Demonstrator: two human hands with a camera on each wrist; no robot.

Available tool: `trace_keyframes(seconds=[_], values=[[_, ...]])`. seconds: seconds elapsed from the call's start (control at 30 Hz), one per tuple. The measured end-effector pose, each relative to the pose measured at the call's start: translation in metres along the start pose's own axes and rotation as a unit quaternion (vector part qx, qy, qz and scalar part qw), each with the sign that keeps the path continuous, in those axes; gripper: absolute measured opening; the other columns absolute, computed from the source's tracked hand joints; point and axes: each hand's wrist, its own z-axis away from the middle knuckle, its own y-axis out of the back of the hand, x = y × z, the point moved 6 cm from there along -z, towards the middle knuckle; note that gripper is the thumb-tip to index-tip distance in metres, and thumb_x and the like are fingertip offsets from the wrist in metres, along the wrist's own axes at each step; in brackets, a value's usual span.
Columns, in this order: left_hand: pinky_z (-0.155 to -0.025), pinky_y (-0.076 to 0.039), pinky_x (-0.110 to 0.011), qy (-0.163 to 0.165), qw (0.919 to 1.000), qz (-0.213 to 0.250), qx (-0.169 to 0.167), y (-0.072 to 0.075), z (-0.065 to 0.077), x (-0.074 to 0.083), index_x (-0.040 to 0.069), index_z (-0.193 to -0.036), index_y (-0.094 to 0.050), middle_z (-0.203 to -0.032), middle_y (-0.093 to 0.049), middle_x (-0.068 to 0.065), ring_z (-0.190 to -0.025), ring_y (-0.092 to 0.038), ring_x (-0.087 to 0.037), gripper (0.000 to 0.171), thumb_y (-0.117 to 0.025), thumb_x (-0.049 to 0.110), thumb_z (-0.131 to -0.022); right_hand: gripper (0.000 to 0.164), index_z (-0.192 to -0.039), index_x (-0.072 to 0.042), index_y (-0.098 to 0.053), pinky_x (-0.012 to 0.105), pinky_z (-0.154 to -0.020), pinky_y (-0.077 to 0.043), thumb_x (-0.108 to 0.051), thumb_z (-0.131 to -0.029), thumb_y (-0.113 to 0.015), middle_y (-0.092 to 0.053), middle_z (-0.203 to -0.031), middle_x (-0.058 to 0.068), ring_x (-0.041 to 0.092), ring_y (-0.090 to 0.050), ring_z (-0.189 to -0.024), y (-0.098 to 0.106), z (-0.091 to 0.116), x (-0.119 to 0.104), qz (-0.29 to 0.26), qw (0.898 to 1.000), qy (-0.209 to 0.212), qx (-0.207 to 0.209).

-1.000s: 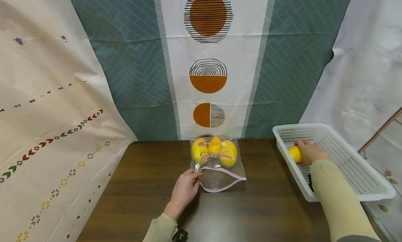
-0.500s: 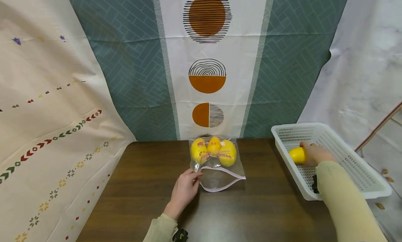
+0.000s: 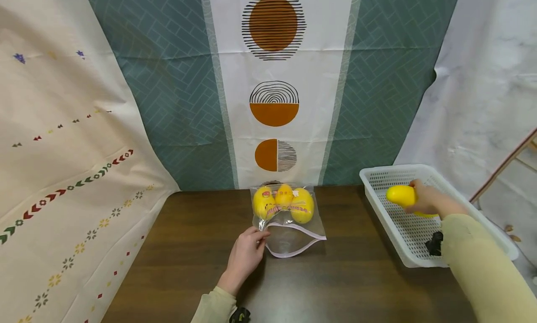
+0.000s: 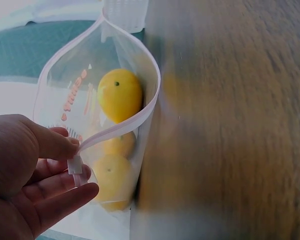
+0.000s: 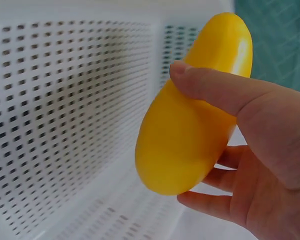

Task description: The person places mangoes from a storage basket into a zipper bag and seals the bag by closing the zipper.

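A clear zip bag [image 3: 289,241] with a pale pink rim lies on the table, its mouth spread apart. Several round yellow fruits [image 4: 121,96] are inside it. My left hand [image 3: 245,254] pinches the left corner of the rim, at the zip end [image 4: 76,165], between thumb and fingers. At the right, my right hand [image 3: 432,199] holds a long, smooth, mango-like yellow fruit [image 5: 182,140] over the basket [image 3: 377,211]. The thumb lies across its near side and the fingers curl behind it.
The white perforated basket stands at the table's right side, against a marbled cloth [image 3: 482,104]. A dark wooden table [image 3: 184,248] extends under the bag. Patterned cloths [image 3: 168,104] hang behind and at the left.
My right hand has raised the long yellow fruit within the basket and shifted slightly right, showing more of the fruit. My left hand keeps its pinch on the bag's corner.
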Motion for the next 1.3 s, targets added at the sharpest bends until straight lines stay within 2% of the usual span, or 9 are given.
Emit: trace_keyframes(seconds=[0.2,0.4,0.7,0.93,1.1,1.3], values=[[-0.067,-0.057,-0.026,0.004,1.0000,0.000,0.002,0.000,0.000,-0.001,0.010,-0.105,-0.085,-0.092,-0.070,0.000,-0.074,-0.061,-0.010,0.021,-0.087,-0.001,-0.087,0.095,-0.143,0.017,-0.025,0.067,-0.087,-0.047,-0.028,-0.087,-0.087,-0.057,-0.110,0.038,0.045,-0.058,-0.092,0.015,0.008,-0.019,0.003,0.999,0.034,0.034],[-0.068,-0.058,-0.027,0.003,1.0000,0.001,0.002,-0.001,0.000,-0.001,0.010,-0.105,-0.085,-0.092,-0.070,0.000,-0.075,-0.062,-0.010,0.021,-0.087,-0.001,-0.086,0.092,-0.144,0.014,-0.029,0.063,-0.085,-0.049,-0.029,-0.088,-0.088,-0.059,-0.112,0.034,0.042,-0.059,-0.092,0.020,0.021,-0.045,0.010,0.996,0.060,0.063],[-0.070,-0.059,-0.028,0.006,0.9999,0.011,0.002,-0.001,0.002,-0.002,0.008,-0.102,-0.084,-0.091,-0.070,0.000,-0.076,-0.064,-0.009,0.020,-0.087,-0.003,-0.085,0.090,-0.144,0.009,-0.038,0.060,-0.085,-0.050,-0.033,-0.085,-0.092,-0.063,-0.115,0.028,0.039,-0.061,-0.096,0.013,0.040,-0.092,0.021,0.987,0.120,0.102],[-0.072,-0.060,-0.028,0.010,0.9999,0.011,0.000,-0.002,0.001,-0.003,0.009,-0.097,-0.083,-0.092,-0.070,0.001,-0.078,-0.065,-0.009,0.016,-0.088,-0.002,-0.086,0.089,-0.145,0.006,-0.040,0.055,-0.080,-0.051,-0.034,-0.085,-0.092,-0.066,-0.109,0.020,0.035,-0.062,-0.091,0.011,0.050,-0.128,0.026,0.981,0.151,0.116],[-0.072,-0.060,-0.028,0.008,0.9999,0.013,-0.003,-0.003,0.000,-0.003,0.008,-0.098,-0.083,-0.092,-0.070,0.001,-0.078,-0.065,-0.009,0.015,-0.087,-0.002,-0.087,0.084,-0.146,0.001,-0.044,0.054,-0.083,-0.052,-0.032,-0.085,-0.092,-0.066,-0.115,0.015,0.031,-0.063,-0.094,0.007,0.057,-0.152,0.037,0.976,0.172,0.126],[-0.072,-0.059,-0.028,0.011,0.9998,0.014,-0.005,-0.003,0.000,-0.002,0.008,-0.098,-0.083,-0.092,-0.069,0.001,-0.078,-0.064,-0.009,0.015,-0.087,-0.002,-0.086,0.083,-0.146,-0.002,-0.046,0.056,-0.090,-0.052,-0.032,-0.085,-0.093,-0.065,-0.125,0.015,0.031,-0.063,-0.102,-0.003,0.064,-0.181,0.031,0.969,0.208,0.130]])
